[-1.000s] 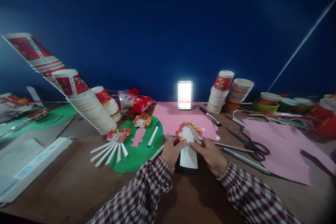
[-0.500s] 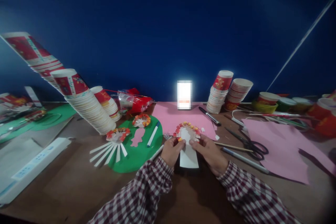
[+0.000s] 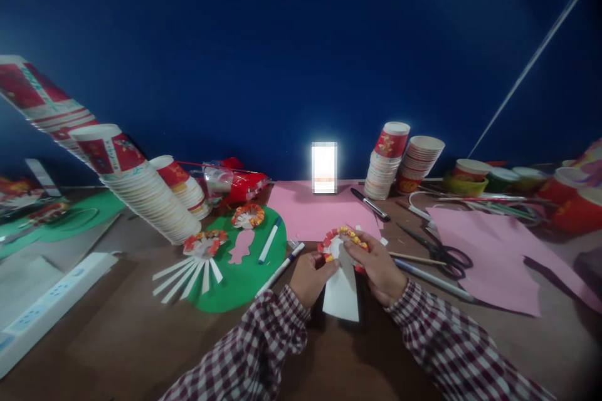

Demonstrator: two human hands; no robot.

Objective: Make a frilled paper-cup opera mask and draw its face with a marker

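Note:
Between my hands is a paper-cup cutout [image 3: 342, 301], with a ring of folded red and yellow pieces at its top and a long white flap hanging toward me. My left hand [image 3: 311, 276] pinches its left side, thumb on the white flap. On the right, my right hand [image 3: 379, 266] grips the ring's right edge, with thumb and fingers near the yellow folds. Left of my hands lies a green paper sheet [image 3: 226, 294]. On it are a similar ring with white strips fanned out [image 3: 204, 244], a smaller ring [image 3: 248, 216], a pink fish-shaped cutout [image 3: 241, 246] and a marker [image 3: 269, 241].
Stacked paper cups [image 3: 141, 188] lean at the left; more cup stacks [image 3: 386, 163] stand at the back right. Pink paper [image 3: 489, 263], scissors [image 3: 454, 261] and pens lie to the right. A white power strip [image 3: 51, 307] lies at the left. A blue wall [image 3: 235, 62] rises behind.
My right hand has moved up from the white flap to the ring's right edge. The flap's lower end hangs slightly lower and nearer me. The whole view has shifted a little.

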